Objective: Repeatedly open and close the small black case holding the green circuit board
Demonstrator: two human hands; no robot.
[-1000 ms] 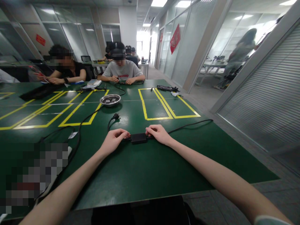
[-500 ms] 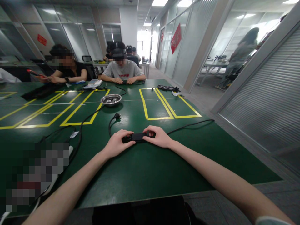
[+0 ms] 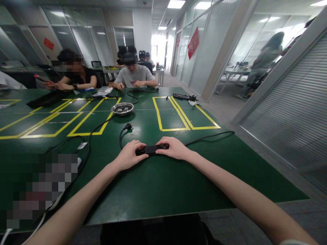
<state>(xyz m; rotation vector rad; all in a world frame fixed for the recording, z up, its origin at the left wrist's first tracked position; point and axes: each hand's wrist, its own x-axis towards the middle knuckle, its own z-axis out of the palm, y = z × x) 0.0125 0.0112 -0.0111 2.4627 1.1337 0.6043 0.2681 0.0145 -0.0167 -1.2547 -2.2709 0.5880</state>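
Observation:
A black power adapter (image 3: 151, 149) lies lengthwise between my hands on the green table, close to its surface. My left hand (image 3: 129, 155) grips its left end, thumb in front and fingers behind. My right hand (image 3: 173, 148) pinches the right end between thumb and fingers. Behind my left hand, a black cord rises to a plug (image 3: 128, 126) resting on the table. A thin black cable (image 3: 208, 136) runs out to the right from behind my right hand. The joints between cords and adapter are mostly covered by my fingers.
A metal bowl (image 3: 122, 109) with small metal parts stands farther back. Yellow tape (image 3: 176, 129) marks rectangles on the green table (image 3: 194, 183). A blurred-out object (image 3: 43, 190) lies at the left. Near the far edge is a folded black tripod-like item (image 3: 185, 97). Two people sit opposite.
My hands keep their hold on the adapter with hardly any movement. Across the table, the person in the grey shirt has moved their hands apart and off a black object. The view has shifted slightly.

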